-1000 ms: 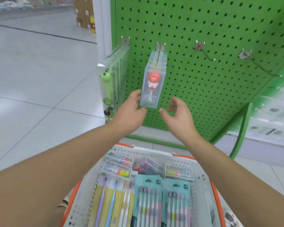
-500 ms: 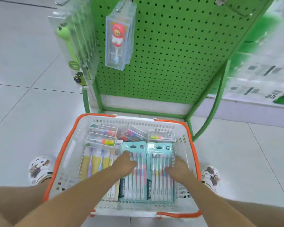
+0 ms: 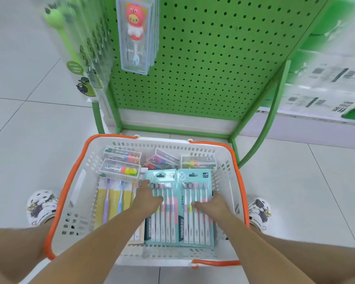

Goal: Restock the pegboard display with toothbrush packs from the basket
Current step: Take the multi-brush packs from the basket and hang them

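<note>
Where the two teal multi-brush packs lie flat, side by side, in the white basket point(image 3: 74, 201), long axes run near-to-far, hang holes at far end. Left pack point(image 3: 162, 203): left hand point(image 3: 147, 199) rests on it, fingers spread, no grip seen. Right pack point(image 3: 196, 208): right hand point(image 3: 212, 206) on its right half; fingers partly hidden, grip can't tell. Green pegboard point(image 3: 203, 58) stands beyond basket's far rim.
</note>
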